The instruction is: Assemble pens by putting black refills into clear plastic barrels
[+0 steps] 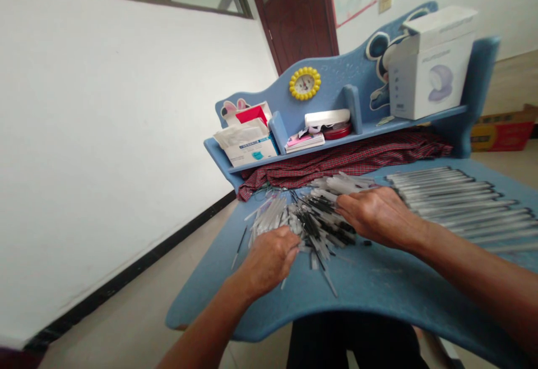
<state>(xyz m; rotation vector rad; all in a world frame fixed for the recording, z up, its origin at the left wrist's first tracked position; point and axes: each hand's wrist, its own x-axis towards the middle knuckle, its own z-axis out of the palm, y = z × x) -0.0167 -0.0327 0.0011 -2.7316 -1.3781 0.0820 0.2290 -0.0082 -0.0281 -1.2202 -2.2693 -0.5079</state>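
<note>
Pile of thin clear and black plastic pen tubes [309, 218]: lying loose mid-desk on blue painted desk top [378, 285], sitting between both hands.

Reaching in with left hand [269, 260] from lower left, forearm angling up, palm down, fingers curling into pile's near edge; tips buried among tubes, so cannot tell if gripping any.

Stretching right hand [378, 215] across from right, forearm low over desk, palm down, fingers extending flat onto pile's far side, relaxed, not clasping anything visible.

Lying just right of that hand: neat row of long clear plastic pens [454, 201].

Bunching behind pile, under shelf: red checked cloth [344, 162].
</note>
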